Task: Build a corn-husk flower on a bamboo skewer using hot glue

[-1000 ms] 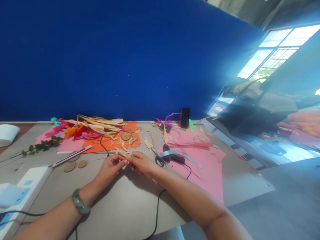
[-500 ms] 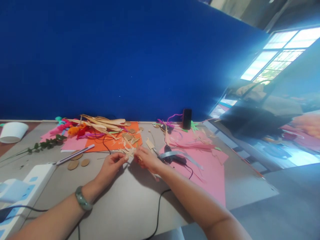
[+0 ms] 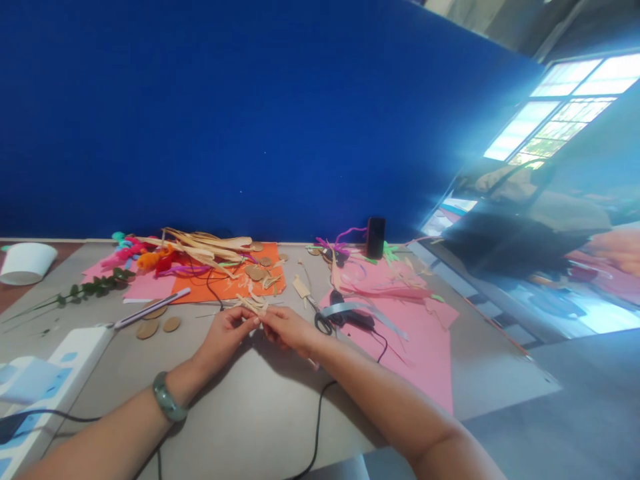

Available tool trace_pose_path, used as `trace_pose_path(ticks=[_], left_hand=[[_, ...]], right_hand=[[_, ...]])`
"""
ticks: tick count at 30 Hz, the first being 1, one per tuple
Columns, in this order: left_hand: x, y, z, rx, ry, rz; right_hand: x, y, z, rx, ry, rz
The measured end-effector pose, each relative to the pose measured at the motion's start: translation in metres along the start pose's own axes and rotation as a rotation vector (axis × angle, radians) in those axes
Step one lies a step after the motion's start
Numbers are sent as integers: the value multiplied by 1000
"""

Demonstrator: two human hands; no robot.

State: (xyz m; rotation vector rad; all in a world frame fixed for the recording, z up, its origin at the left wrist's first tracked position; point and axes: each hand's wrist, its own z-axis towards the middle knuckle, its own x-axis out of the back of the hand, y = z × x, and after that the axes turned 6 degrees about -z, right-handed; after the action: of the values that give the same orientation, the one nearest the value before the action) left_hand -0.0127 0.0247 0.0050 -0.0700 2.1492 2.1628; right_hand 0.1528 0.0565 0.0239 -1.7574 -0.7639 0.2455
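Note:
A small bundle of pale straw-coloured raffia strips [image 3: 254,303] sticks up between my hands, just in front of the orange paper [image 3: 193,291]. My left hand [image 3: 231,331] pinches it between thumb and fingers. From the other side, my right hand [image 3: 286,329] grips the same strips with curled fingers, its tips touching those of the left. The lower part of the bundle is hidden by my fingers. Black-handled scissors [image 3: 323,323] lie close to the right of my right hand, beside a black glue gun [image 3: 357,319].
Wooden discs [image 3: 147,329] and a lilac-and-white stick-like tool [image 3: 153,309] lie left, near a white power strip [image 3: 57,380]. Long raffia strips [image 3: 210,245] are heaped behind. Pink paper [image 3: 420,360] covers the right side. A phone [image 3: 375,238] leans on the blue partition. A black cable [image 3: 318,427] runs along the front.
My right hand has moved slightly left and down, closing in against my left hand at the raffia. More of the scissors' handles now shows beside it.

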Motion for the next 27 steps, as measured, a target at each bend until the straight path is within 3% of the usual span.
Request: trace_pose_path(ticks=[7,13,16,22,27], left_hand=[[1,6,0,-14,-9,0],[0,3,0,2,40,-78],[-1,0,0,-13,46,-104],[0,-4,1,4,-18,-89],[1,-4,1,-13,-21,-29]], right_hand=[[7,-13,-5,-73,-65,250],[27,-23,-3,-51,103,360],[25,-23,-2,-36,140,261],[0,-7,-4,75,23,-118],[-1,0,-2,48,7,-117]])
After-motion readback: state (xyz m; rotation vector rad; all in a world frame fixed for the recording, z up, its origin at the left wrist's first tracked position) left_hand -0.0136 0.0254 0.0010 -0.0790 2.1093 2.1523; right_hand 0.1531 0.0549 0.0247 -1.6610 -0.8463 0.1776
